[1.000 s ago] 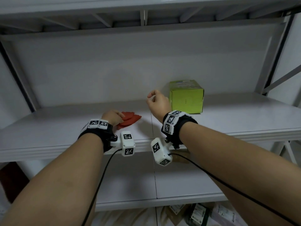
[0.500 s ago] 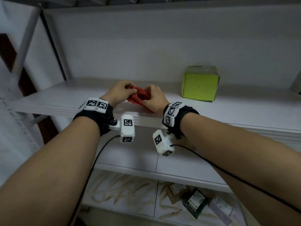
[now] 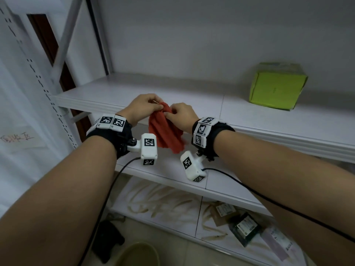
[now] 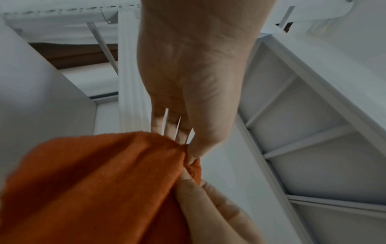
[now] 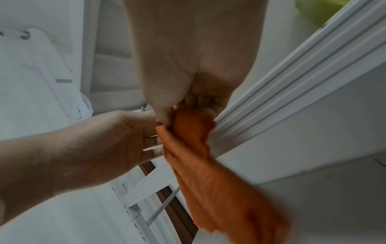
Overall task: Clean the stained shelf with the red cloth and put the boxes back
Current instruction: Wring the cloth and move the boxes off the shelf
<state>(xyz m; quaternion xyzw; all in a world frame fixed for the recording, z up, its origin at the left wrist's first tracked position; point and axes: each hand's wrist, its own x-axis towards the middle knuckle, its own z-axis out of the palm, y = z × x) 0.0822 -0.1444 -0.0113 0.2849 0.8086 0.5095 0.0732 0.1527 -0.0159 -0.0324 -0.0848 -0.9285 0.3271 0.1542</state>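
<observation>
The red cloth (image 3: 165, 129) hangs in front of the white shelf's (image 3: 134, 89) front edge, lifted off the board. My left hand (image 3: 148, 107) pinches its top edge, and my right hand (image 3: 179, 114) grips the same edge just to the right. The left wrist view shows the red cloth (image 4: 100, 181) spreading below the left hand's (image 4: 188, 148) thumb and fingers. In the right wrist view the right hand (image 5: 183, 109) bunches the red cloth (image 5: 208, 173) beside the shelf lip. A green box (image 3: 276, 87) stands on the shelf at the right, near the back wall.
A lower shelf (image 3: 172, 177) runs beneath my wrists. Under it, pale tubing (image 3: 153, 204) and several packets (image 3: 244, 227) lie on the bottom board. A shelf upright (image 3: 65, 45) stands at the left. A dark object (image 3: 107, 239) and a round tan rim (image 3: 138, 254) sit on the floor.
The cloth lay on the shelf under my left hand; both hands have since taken it and raised it off the board so it hangs. My view has swung left and down.
</observation>
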